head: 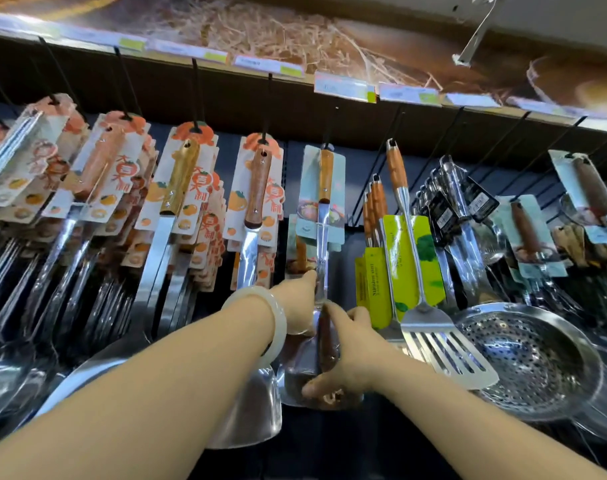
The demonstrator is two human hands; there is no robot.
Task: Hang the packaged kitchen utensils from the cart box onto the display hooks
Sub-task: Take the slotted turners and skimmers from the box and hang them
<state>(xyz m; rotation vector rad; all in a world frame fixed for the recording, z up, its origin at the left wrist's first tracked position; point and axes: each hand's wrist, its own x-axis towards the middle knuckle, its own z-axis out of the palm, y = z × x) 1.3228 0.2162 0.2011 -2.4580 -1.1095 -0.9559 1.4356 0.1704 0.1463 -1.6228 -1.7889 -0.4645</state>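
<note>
A packaged steel turner (324,188) with a wooden handle and a pale green card hangs on a black display hook (326,147) in the middle of the rack. My left hand (300,303), with a pale bangle on the wrist, grips its steel shaft just under the card. My right hand (347,355) holds the lower part and the shiny blade (305,372) of the same utensil. Whether a second package sits behind it is hidden by my hands. The cart box is out of view.
Rows of carded turners (257,202) and ladles (97,188) hang to the left. A slotted turner with a green card (409,258) and a perforated skimmer (527,358) hang right. Price labels (343,86) line the shelf edge above.
</note>
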